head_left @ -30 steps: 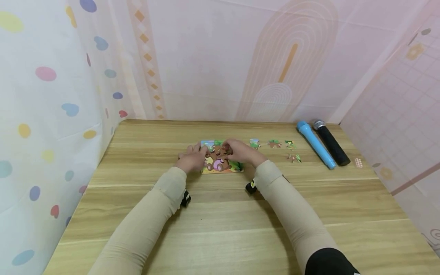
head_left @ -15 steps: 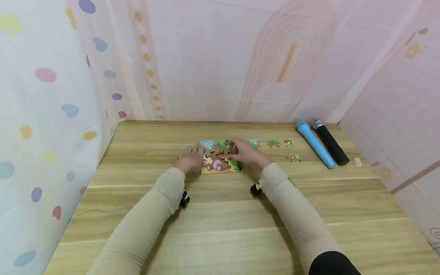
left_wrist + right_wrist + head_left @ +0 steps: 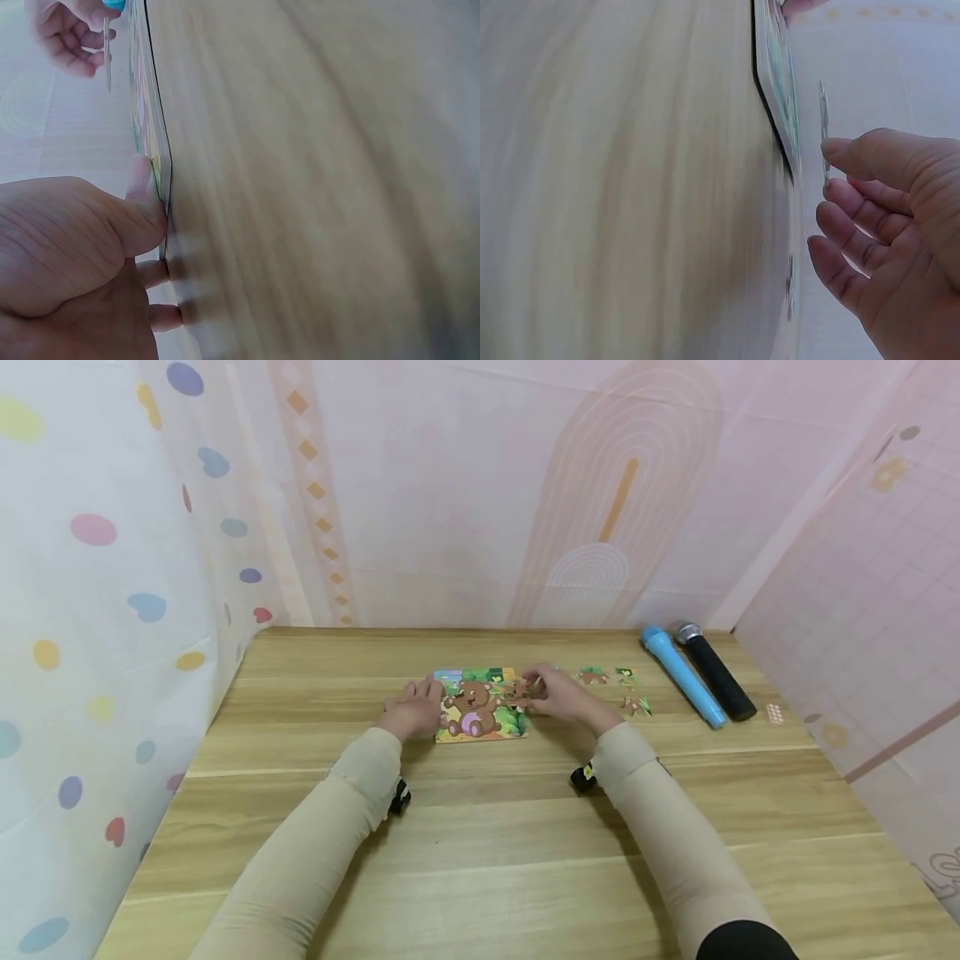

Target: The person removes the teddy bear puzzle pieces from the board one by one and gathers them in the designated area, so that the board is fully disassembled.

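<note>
Three printed cloth sides stand around one wooden surface, all of them cut off by the edges of the head view; two beige sleeves reach in over the surface, the right one ending at a black patch that is cut off at the bottom; one picture board with a brown bear lies flat towards the far side, between the two hands, its left edge partly covered; the left hand lies loosely spread at that edge, thumb touching the board and two fingertips on the surface, the index finger hidden; the right hand pinches one thin piece between thumb and finger, raised clear of the board, its print hard to make out; two microphones lie to the right, one blue, one black; two black devices show under the wrists, partly hidden; three loose pieces lie right of the board; a sliver of blue beyond the right hand is mostly covered; one small spotted thing lies near the microphones, too small to tell
</note>
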`<state>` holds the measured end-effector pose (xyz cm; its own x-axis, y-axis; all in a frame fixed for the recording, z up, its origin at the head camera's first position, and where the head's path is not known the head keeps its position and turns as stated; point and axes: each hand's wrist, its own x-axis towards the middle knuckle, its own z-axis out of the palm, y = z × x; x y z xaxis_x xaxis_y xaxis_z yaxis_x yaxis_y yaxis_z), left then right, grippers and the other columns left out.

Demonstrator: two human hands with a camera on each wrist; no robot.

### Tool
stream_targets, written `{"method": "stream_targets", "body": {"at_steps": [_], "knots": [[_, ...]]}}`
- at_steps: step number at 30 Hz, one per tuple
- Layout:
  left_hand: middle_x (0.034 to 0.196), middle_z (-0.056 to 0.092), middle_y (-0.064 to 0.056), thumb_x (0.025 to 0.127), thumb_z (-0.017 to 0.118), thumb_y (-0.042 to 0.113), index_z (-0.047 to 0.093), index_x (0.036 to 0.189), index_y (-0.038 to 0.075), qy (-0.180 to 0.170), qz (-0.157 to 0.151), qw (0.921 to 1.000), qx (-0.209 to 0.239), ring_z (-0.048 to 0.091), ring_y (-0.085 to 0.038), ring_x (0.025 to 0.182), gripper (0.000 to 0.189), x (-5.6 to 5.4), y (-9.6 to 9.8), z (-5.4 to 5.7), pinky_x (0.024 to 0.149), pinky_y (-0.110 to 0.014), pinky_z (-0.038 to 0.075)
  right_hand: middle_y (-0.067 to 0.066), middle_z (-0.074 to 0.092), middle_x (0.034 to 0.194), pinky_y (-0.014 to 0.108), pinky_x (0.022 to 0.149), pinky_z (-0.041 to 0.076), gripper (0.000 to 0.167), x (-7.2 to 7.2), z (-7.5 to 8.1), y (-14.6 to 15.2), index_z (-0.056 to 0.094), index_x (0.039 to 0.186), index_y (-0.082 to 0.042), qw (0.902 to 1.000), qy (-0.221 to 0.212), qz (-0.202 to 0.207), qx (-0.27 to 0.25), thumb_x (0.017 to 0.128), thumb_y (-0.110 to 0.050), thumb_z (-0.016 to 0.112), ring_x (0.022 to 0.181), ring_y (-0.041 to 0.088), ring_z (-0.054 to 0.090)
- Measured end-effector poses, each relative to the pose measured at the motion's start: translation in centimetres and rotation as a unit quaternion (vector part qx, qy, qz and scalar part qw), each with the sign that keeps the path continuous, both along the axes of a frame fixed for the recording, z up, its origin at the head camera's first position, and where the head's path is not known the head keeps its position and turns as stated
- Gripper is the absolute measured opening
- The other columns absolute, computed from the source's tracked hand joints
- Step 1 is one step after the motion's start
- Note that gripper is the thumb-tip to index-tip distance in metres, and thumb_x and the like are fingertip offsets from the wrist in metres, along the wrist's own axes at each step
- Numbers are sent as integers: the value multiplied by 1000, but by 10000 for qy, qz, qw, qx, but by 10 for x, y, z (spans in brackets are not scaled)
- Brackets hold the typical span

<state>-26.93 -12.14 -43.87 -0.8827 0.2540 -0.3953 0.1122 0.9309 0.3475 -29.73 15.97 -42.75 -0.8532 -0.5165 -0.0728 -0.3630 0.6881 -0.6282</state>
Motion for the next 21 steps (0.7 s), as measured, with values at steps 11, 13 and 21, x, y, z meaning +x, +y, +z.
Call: {"method": "stream_targets", "body": {"at_steps": [11,13,21], "knots": [[169,-8,-17,107,49,24,25,151,6,-19,-6,10000,20,-3,-39,154,52,4,0,5,111,-74,17,21,58,123,40,83,51,44,8,6,34,48,137,7,9995,50,-313,12,96,-2,64,105,31,57],[169,-8,-18,108,49,24,25,151,6,-12,-13,10000,11,-3,-39,154,53,4,0,5,110,-75,17,21,58,122,39,81,50,45,8,6,41,49,137,7,9993,85,-354,3,96,-2,65,104,31,57],[169,-9,-16,108,48,25,23,152,7,30,-2,10000,-37,-4,-40,154,54,-1,0,-4,110,-77,16,24,58,123,37,77,49,45,7,5,74,51,132,10,9987,252,-437,-56,91,3,67,98,31,56]]}}
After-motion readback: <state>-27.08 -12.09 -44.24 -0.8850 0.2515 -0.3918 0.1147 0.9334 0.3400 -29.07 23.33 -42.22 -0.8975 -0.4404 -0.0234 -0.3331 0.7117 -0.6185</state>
